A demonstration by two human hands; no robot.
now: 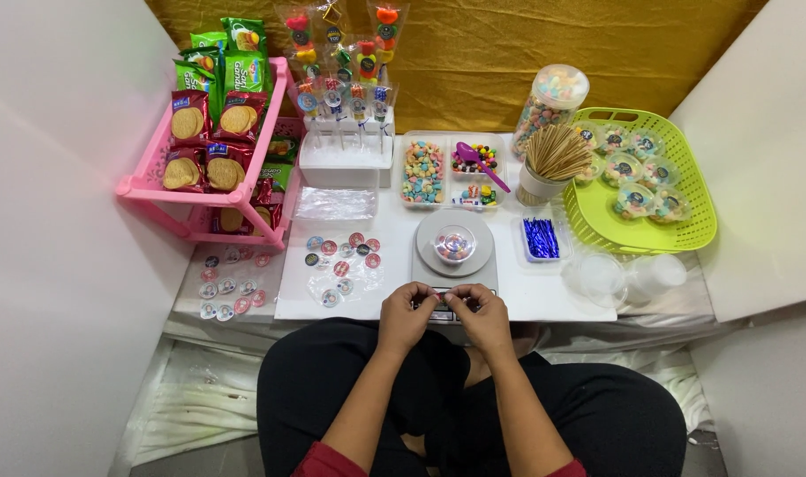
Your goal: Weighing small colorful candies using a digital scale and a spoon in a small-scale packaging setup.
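Observation:
My left hand (406, 314) and my right hand (481, 316) meet at the near edge of a small white kitchen scale (454, 265), fingertips pinched together over a small round sticker-like thing (441, 304) that is mostly hidden. A small clear round container of coloured candy (454, 244) sits on the scale's plate. Round stickers (341, 261) lie on a clear sheet just left of the scale.
A pink rack of biscuit packets (210, 141) stands at left. Behind the scale are candy trays with a purple spoon (480, 163), a cup of wooden sticks (555, 159), a candy jar (549, 102), candy skewers (346, 79). A green basket (685, 231) holds filled cups; empty cups (628, 276) sit nearby.

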